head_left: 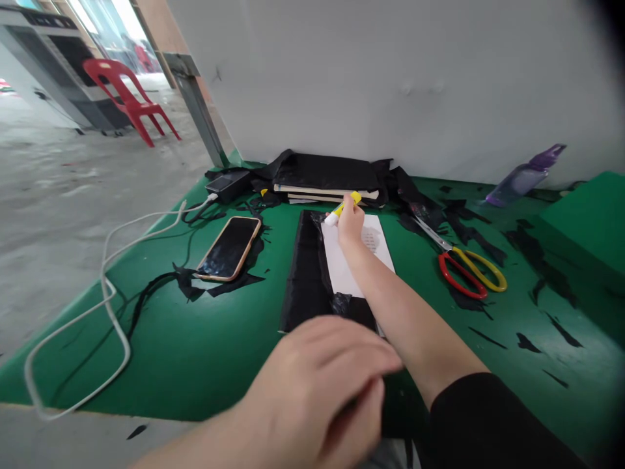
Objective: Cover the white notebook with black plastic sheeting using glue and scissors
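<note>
My right hand point(351, 225) is closed around a white and yellow glue stick point(336, 214), its white end pointing down and left over the top of a white page point(338, 257) with small print. The page lies on the black sheet covering point(305, 280) of what looks like a booklet. Some wrinkled black material point(340, 303) sits at the page's lower left edge. In the foreground my left hand point(327, 384) is raised with curled fingers, below the booklet and partly in front of it. Whatever its fingers may hold is hidden.
Black-wrapped books point(327, 170) are stacked against the wall. Left are a phone point(229, 247), a black box point(228, 185) and a white cable point(110, 306). Right lie scissors point(463, 264), a leaning purple bottle point(520, 182) and black scraps point(540, 273). The table point(195, 358) is green.
</note>
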Action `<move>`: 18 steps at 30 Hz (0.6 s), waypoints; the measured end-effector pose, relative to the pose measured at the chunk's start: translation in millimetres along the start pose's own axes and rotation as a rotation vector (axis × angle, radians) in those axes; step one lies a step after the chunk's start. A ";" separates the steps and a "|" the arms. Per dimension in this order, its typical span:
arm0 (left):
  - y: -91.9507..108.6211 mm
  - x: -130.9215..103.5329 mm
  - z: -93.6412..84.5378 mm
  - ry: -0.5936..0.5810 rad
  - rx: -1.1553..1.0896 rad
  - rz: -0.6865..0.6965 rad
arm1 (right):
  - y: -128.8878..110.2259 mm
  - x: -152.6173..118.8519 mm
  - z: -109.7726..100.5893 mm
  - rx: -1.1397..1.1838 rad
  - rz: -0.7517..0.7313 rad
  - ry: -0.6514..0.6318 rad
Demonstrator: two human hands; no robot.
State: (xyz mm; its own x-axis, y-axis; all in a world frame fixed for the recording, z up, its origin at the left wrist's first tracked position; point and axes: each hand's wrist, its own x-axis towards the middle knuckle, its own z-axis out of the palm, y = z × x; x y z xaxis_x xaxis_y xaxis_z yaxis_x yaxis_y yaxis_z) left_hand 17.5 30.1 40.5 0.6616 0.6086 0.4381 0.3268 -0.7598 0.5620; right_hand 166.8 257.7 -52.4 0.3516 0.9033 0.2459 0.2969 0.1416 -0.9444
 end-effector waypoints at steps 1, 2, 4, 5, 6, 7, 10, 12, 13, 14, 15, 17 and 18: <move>-9.8 6.4 0.1 -0.029 0.059 -0.036 | 0.2 0.0 0.3 0.021 0.036 0.037; -22.0 11.8 1.1 -0.043 0.143 -0.070 | 0.5 0.0 0.9 0.054 0.072 0.070; -51.7 20.1 4.3 -0.102 0.341 -0.132 | 1.4 0.0 2.3 0.058 0.099 0.095; -67.3 22.9 6.1 -0.139 0.416 -0.152 | 1.9 0.0 3.2 0.040 0.090 0.098; -82.4 24.9 7.8 -0.163 0.480 -0.159 | 2.5 0.0 4.1 0.018 0.073 0.100; -96.2 26.3 9.4 -0.188 0.527 -0.159 | 3.2 0.1 4.9 -0.002 0.051 0.100; -124.8 27.2 13.6 -0.246 0.586 -0.178 | 5.2 0.4 7.0 -0.037 -0.009 0.085; -133.3 25.6 16.0 -0.249 0.594 -0.196 | 6.2 0.7 7.8 -0.063 -0.025 0.064; -135.2 24.4 17.1 -0.241 0.596 -0.205 | 6.6 0.9 7.9 -0.082 -0.028 0.058; -136.0 23.2 18.1 -0.231 0.597 -0.210 | 6.8 1.1 7.8 -0.104 -0.030 0.057; -136.2 22.0 19.0 -0.221 0.598 -0.210 | 6.8 1.4 7.6 -0.124 -0.034 0.059; -135.6 20.3 20.3 -0.203 0.602 -0.202 | 6.3 1.6 6.7 -0.160 -0.036 0.064; -135.1 19.8 20.7 -0.196 0.604 -0.196 | 5.8 1.6 6.2 -0.177 -0.038 0.061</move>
State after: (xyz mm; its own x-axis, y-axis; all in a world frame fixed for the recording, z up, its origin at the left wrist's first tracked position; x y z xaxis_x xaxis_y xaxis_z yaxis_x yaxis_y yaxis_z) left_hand 0.4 140.1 -41.3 0.6430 0.7392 0.2003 0.7369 -0.6684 0.1011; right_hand 163.6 262.6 -58.9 0.3889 0.8715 0.2989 0.4604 0.0972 -0.8824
